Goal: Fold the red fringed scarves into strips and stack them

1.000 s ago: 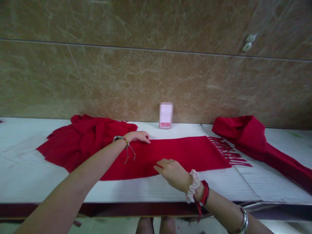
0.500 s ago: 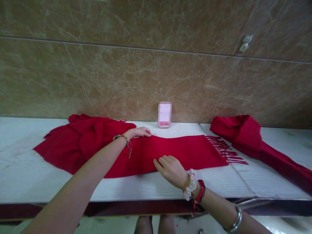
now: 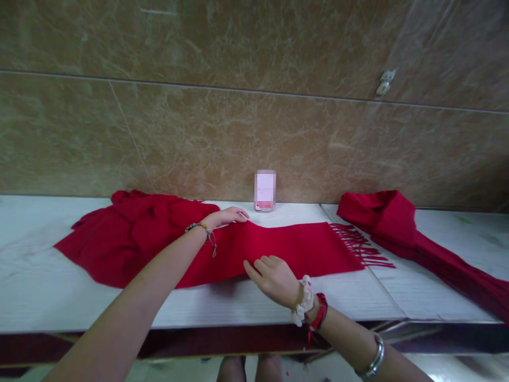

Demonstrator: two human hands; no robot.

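Note:
A red fringed scarf (image 3: 306,246) lies lengthwise on a white wood-grain table, flat toward its fringe on the right and heaped in loose folds on the left. My left hand (image 3: 228,216) pinches its far edge near the middle. Across from it, my right hand (image 3: 276,280) has its fingers closed on the near edge, thumb toward the left. Between the two hands the cloth is slightly raised, with a shadow beneath the near edge. The fingertips of both hands are partly hidden.
A second red cloth (image 3: 377,212), folded over, stretches off to the right edge. A small box or phone with a blurred face (image 3: 265,190) stands against the brown marbled wall (image 3: 238,138). The white table (image 3: 191,313) ends at its front edge close to my legs.
Both hands stay on the scarf's edges. The cloth between them has risen a little at the near side. The view has shifted slightly.

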